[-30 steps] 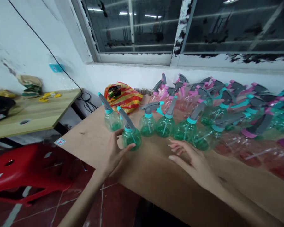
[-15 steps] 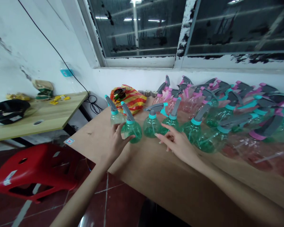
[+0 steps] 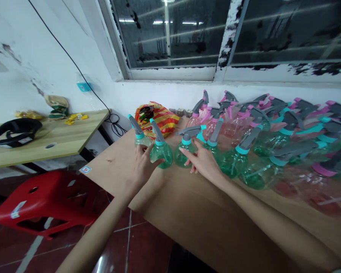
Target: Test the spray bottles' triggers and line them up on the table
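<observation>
Left hand (image 3: 143,165): thumb and fingers parted at the left, near side of a green spray bottle (image 3: 162,153), upright on the table (image 3: 170,197).
Right hand (image 3: 205,162): thumb and forefinger apart, at the right side of a second green bottle (image 3: 179,156), upright just right of the first.
Grip: whether either hand grips, I cannot tell.
Round bottles: light, low pressure should keep them from tipping.

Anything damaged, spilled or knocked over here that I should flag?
The window frame looks damaged: ragged dark patches break up its white surface. I see no spill on the brown table, and the green spray bottle at the left hand stands upright.
</observation>
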The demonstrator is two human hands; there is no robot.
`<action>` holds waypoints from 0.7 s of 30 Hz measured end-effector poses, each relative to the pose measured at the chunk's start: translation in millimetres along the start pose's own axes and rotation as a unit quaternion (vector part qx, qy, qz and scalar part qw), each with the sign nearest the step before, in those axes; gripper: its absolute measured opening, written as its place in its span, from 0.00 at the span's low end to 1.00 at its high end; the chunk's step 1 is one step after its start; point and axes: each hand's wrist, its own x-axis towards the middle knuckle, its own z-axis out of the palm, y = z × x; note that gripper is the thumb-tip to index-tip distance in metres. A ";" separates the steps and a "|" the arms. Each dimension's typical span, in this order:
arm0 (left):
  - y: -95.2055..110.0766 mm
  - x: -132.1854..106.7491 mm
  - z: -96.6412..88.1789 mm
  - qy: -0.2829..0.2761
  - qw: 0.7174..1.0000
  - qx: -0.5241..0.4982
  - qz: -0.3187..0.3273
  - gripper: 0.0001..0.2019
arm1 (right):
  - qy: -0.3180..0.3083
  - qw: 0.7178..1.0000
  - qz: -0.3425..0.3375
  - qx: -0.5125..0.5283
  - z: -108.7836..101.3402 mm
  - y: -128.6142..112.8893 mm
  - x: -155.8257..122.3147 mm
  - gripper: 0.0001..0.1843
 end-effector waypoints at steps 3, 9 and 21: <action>1.5 -0.1 -1.2 -0.004 1.000 0.002 0.001 0.32 | 0.016 1.000 -0.003 -0.008 4.9 1.1 9.4 0.35; 10.0 -23.1 -14.4 0.002 1.000 -0.015 0.007 0.31 | 0.044 0.998 -0.016 -0.039 7.1 4.1 15.7 0.30; 45.8 -71.3 -37.1 -0.087 0.974 -0.210 -0.001 0.22 | -0.050 0.992 -0.064 -0.098 -12.5 -6.6 -24.7 0.25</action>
